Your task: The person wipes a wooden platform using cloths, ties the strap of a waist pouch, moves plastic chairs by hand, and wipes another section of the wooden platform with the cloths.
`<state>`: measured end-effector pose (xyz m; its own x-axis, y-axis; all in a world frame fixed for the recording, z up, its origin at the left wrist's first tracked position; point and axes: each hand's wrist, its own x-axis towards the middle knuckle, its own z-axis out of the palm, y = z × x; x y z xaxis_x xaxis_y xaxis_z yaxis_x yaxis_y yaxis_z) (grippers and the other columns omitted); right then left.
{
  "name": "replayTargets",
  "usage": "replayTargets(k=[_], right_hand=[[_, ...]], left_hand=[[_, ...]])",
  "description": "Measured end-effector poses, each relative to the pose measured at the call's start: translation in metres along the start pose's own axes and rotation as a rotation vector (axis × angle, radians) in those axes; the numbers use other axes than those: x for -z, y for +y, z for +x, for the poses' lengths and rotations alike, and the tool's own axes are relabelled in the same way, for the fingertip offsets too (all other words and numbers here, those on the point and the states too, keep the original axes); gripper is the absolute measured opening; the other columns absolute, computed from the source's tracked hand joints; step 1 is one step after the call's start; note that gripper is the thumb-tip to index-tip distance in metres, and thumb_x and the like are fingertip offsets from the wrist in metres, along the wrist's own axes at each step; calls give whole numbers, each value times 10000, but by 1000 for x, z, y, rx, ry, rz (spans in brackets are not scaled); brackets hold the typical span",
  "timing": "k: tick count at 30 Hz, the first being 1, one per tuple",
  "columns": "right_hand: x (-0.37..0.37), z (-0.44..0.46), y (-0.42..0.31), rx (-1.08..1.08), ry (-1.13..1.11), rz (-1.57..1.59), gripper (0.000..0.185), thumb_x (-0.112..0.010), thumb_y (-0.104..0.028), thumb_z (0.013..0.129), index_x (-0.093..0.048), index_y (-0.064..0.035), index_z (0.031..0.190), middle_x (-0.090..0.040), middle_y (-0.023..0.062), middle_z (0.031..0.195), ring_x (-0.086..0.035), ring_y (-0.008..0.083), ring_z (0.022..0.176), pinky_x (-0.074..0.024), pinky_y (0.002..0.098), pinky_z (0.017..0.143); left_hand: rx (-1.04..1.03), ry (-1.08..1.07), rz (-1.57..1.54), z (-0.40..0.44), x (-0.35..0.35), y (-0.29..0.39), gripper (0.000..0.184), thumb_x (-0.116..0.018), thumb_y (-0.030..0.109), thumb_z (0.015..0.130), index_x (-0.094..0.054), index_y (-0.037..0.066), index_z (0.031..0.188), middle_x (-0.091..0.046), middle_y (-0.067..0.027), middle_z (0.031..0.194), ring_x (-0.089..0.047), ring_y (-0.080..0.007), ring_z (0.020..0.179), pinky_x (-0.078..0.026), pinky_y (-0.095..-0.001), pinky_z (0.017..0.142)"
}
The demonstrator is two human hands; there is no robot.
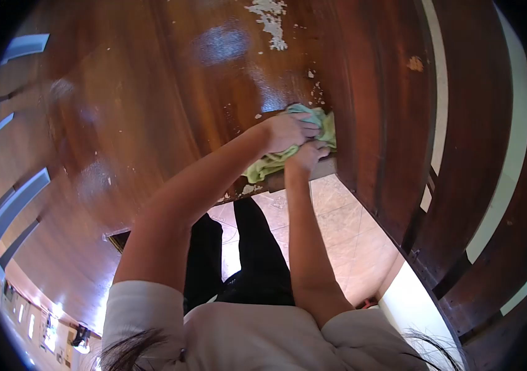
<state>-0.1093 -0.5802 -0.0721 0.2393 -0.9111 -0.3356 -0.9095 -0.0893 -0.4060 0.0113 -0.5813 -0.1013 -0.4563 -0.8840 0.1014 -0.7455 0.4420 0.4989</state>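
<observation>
My left hand (288,132) presses on a bunched cloth (267,166), its fingers curled into the folds. The cloth is yellow-green with a pale blue-green part at the top; I cannot tell whether it is one piece or two. Just below and to the right, my right hand (306,156) also grips the cloth, fingers bent over it. Both hands rest at the near right corner of a glossy brown wooden surface (127,80), against an upright wooden side. Parts of the cloth are hidden under the hands.
A white flaky patch (271,23) and scattered pale flakes mark the wood ahead. Dark wooden slats (474,123) with gaps rise on the right. Tiled floor (344,229) shows below the near edge, beside my legs in black trousers (257,253).
</observation>
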Motion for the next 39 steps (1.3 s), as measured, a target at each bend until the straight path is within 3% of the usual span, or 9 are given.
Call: replayTargets(k=[2, 7, 13, 17, 19, 23, 30, 33, 39], right_hand=[[12, 18, -13, -113, -219, -381, 656, -671, 38, 679, -321, 179, 1216, -338, 352, 1294, -344, 444, 1181, -328, 426, 1020], [-9, 17, -4, -308, 122, 24, 771, -671, 53, 715, -218, 89, 1339, -243, 348, 1324, -372, 470, 1201, -362, 437, 1028], [-36, 39, -25, 117, 325, -278, 715, -544, -304, 877, -234, 76, 1397, -205, 358, 1412, -279, 490, 1299, -223, 513, 1099], [-54, 100, -87, 170, 365, -365, 793, -413, -528, 894, -301, 84, 1385, -218, 347, 1435, -213, 488, 1337, -125, 550, 1119], [-61, 128, -135, 198, 354, -350, 823, -391, -555, 897, -265, 76, 1409, -226, 345, 1439, -169, 487, 1354, -138, 525, 1122], [-78, 166, -230, 293, 311, -392, 839, -344, -572, 905, -250, 91, 1409, -194, 340, 1456, -85, 469, 1386, -83, 528, 1134], [-118, 230, -346, 514, 376, -347, 793, -364, -563, 906, -298, 57, 1397, -244, 310, 1450, -131, 453, 1382, -104, 523, 1130], [-130, 260, -394, 516, 362, -368, 797, -360, -569, 905, -299, 54, 1398, -259, 303, 1445, -146, 448, 1380, -122, 518, 1127], [-149, 322, -468, 517, 407, -367, 795, -350, -583, 906, -316, 43, 1396, -261, 287, 1451, -155, 440, 1382, -136, 520, 1123]], left_hand=[[-2, -13, 15, 15, -1, -6, 369, -552, 154, 758, -648, 129, 1114, -528, -14, 1310, -389, -200, 1307, -240, -366, 1137], [11, -96, 132, 27, 17, -13, 249, -601, 181, 741, -694, 200, 971, -551, 20, 1260, -426, -189, 1264, -274, -361, 1114], [92, 98, 108, -12, 41, -50, 329, -550, 146, 793, -644, 204, 1102, -534, -15, 1290, -425, -172, 1277, -272, -397, 1113], [605, 548, 222, -90, 62, -118, 556, -524, 99, 814, -421, 115, 1361, -529, -65, 1302, -444, -234, 1269, -293, -443, 1092], [933, 348, 541, -147, 101, -146, 576, -501, 73, 828, -352, 39, 1384, -473, -132, 1364, -512, -283, 1188, -316, -451, 1067], [1317, 572, 315, -261, 145, -211, 598, -457, 28, 816, -329, 16, 1401, -400, -146, 1430, -376, -272, 1325, -244, -427, 1114], [1714, 635, 461, -315, 187, -294, 639, -426, 397, 923, -300, 24, 1427, -310, -162, 1480, -265, -302, 1377, -171, -447, 1136], [1743, 814, 486, -318, 199, -327, 653, -417, 410, 930, -277, 18, 1433, -325, -176, 1466, -283, -303, 1366, -177, -455, 1131], [1777, 684, 565, -327, 231, -370, 672, -433, 414, 926, -270, -3, 1427, -324, -224, 1449, -300, -332, 1349, -188, -478, 1115]])
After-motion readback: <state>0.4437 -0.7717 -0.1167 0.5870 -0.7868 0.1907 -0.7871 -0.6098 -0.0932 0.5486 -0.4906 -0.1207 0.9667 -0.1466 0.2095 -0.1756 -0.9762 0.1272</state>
